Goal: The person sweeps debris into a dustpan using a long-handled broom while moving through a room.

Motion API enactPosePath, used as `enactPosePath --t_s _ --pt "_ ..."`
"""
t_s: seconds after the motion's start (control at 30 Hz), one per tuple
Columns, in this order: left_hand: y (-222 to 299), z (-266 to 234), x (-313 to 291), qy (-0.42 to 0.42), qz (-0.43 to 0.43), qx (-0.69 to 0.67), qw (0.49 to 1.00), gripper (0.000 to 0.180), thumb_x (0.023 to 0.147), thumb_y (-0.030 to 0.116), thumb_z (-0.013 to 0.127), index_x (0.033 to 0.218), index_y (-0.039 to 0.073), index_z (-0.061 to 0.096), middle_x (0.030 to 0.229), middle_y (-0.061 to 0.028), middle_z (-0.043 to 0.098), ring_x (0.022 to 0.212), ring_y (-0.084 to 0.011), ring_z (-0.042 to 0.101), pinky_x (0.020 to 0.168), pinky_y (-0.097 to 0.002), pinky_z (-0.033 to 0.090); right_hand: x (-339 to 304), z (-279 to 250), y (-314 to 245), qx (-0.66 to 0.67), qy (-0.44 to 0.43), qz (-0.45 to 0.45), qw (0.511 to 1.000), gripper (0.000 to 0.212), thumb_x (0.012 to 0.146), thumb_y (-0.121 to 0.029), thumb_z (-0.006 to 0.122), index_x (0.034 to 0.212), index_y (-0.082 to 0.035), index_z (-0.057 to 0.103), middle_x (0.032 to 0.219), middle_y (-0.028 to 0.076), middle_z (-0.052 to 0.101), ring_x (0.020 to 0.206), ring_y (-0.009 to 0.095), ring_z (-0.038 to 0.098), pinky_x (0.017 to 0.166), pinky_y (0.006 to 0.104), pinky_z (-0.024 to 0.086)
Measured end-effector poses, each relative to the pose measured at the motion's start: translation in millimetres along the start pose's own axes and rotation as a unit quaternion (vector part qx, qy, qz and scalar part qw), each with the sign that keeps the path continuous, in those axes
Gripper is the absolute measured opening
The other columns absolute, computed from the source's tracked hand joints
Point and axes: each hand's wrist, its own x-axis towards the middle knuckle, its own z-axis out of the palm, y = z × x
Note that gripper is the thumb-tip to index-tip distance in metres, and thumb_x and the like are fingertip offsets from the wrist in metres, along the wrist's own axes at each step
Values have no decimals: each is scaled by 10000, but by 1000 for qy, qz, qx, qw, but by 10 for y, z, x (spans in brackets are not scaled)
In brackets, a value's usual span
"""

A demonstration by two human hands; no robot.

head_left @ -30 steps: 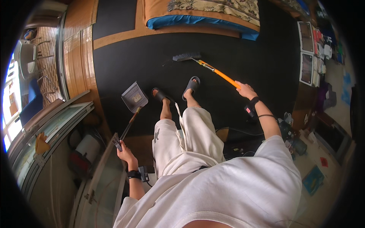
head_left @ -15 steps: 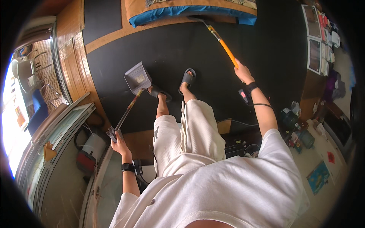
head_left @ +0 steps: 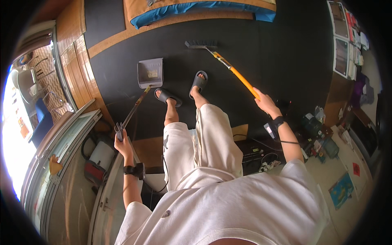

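Observation:
My right hand [head_left: 267,102] is closed round the orange handle of a broom [head_left: 241,77]. The broom's dark bristle head [head_left: 201,44] rests on the dark floor [head_left: 171,47], in front of the bed's blue skirt. In my left hand [head_left: 123,145] is the grey top end of the long handle of a dustpan [head_left: 150,70]. The grey pan lies on the floor to the left of my slippered feet, its open side facing away from me. A small pale patch shows inside the pan.
A bed [head_left: 196,8] with a blue skirt [head_left: 179,15] stands ahead. Window frames [head_left: 77,139] and a red-and-grey appliance [head_left: 96,167] are at the left. A cluttered desk [head_left: 326,192] and shelves with books [head_left: 347,57] are along the right. A cable [head_left: 265,143] trails near my right side.
The broom head has come out from the bed's edge toward me. The dustpan has turned straighter and shifted slightly away from me. My right hand has moved back and to the right.

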Motion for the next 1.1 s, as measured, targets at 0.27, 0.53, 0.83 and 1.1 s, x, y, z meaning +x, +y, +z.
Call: enactPosePath --t_s 0.27,0.53,0.83,1.1 --pt "234 -126 673 -147 230 291 917 416 779 366 628 954 -11 610 686 -218 593 638 -362 590 566 -384 471 -394 -242 294 225 11 83 971 499 855 -202 534 1320 -275 368 591 57 519 378 126 455 370 271 399" --pt "564 -142 1246 -198 291 327 877 344 768 373 617 875 46 621 658 -187 597 645 -348 592 567 -401 469 104 370 350 240 90 181 949 514 875 -215 506 1347 -259 308 561 64 507 394 146 497 378 287 438" --pt "332 10 1508 -265 313 343 845 343 763 370 623 883 49 611 635 -179 598 639 -343 599 584 -395 488 -209 1529 -828 352 66 159 920 555 872 -179 515 1361 -214 254 591 59 508 385 133 473 358 274 415" --pt "154 119 1439 -247 343 331 844 271 744 329 625 810 68 596 649 -164 606 648 -338 603 589 -402 492 -639 1734 -1671 438 -75 106 889 510 878 -198 507 1340 -204 291 629 53 518 411 111 448 386 255 402"
